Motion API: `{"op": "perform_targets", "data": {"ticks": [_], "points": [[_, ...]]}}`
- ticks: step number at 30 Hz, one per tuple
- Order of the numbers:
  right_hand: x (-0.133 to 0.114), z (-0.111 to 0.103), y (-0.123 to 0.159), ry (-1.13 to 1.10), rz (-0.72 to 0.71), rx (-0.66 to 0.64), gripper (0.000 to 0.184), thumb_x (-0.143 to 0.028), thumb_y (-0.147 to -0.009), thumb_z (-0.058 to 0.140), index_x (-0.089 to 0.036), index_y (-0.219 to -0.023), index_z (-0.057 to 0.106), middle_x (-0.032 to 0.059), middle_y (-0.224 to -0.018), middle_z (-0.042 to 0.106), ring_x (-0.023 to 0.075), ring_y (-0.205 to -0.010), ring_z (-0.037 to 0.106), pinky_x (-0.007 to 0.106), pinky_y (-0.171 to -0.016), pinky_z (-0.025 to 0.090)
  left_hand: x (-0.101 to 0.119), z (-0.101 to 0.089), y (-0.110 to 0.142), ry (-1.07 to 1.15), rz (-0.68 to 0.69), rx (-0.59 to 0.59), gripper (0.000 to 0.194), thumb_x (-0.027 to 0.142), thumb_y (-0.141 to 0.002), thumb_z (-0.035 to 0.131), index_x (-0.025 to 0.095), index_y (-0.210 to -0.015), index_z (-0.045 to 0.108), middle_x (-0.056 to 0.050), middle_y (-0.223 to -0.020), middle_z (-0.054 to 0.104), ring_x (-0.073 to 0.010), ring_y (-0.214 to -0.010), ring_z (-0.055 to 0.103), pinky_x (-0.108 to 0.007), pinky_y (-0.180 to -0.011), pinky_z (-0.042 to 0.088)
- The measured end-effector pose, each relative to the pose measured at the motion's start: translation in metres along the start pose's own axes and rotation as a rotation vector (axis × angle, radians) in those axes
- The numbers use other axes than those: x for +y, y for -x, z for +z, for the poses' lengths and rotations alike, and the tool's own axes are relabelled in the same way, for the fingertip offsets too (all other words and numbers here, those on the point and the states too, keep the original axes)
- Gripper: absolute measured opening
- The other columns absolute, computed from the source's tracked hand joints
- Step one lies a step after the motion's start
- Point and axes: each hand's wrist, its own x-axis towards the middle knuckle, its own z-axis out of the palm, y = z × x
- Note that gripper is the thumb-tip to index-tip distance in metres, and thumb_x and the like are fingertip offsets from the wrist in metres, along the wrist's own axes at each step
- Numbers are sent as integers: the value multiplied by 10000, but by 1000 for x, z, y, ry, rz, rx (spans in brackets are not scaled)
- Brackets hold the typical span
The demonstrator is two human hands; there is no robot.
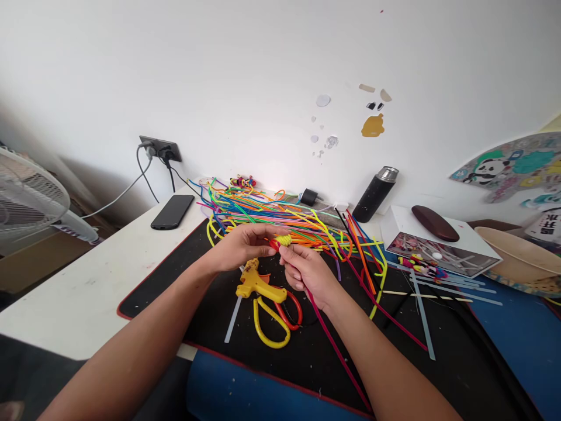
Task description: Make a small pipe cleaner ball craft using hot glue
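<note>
Just above the mat, my left hand (243,248) pinches a small coiled pipe-cleaner piece (284,240), yellow with a red end, between thumb and fingers. My right hand (309,272) meets it from the other side, its fingers closed at the red part. A long dark pink pipe cleaner (337,351) runs out from under the right hand toward the front edge; whether it joins the coil is hidden. Below the hands lies a yellow glue gun (263,287) with a clear glue stick (234,320). Scissors (272,330) with one yellow and one red handle loop rest beside it.
Many coloured pipe cleaners (280,213) spread along the wall. A phone (172,211) lies left, near a fan (30,187). At right are a black flask (376,194), a white box (464,245), small pipe-cleaner figures (423,268) and loose glue sticks (423,318).
</note>
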Motion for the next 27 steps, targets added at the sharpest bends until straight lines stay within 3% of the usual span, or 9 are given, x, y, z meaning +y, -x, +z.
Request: {"op": "perform_targets", "data": {"ticks": [17, 27], "points": [[0, 2, 1, -27, 8, -12, 529, -633, -756, 889, -180, -721, 617, -118, -445, 374, 28, -353, 281, 187, -364, 187, -7, -5, 0, -17, 29, -79, 401, 193, -852, 827, 190, -1250, 783, -107, -1262, 793, -209, -997, 777, -351, -942, 614], [0, 3, 1, -36, 22, -11, 520, -615, -745, 900, -175, -714, 624, -120, -438, 369, 26, -352, 283, 187, -363, 188, -6, -5, 1, -93, 38, -48, 371, 210, -847, 826, 178, -1215, 791, -111, -1254, 788, -210, -986, 761, -347, -922, 612]]}}
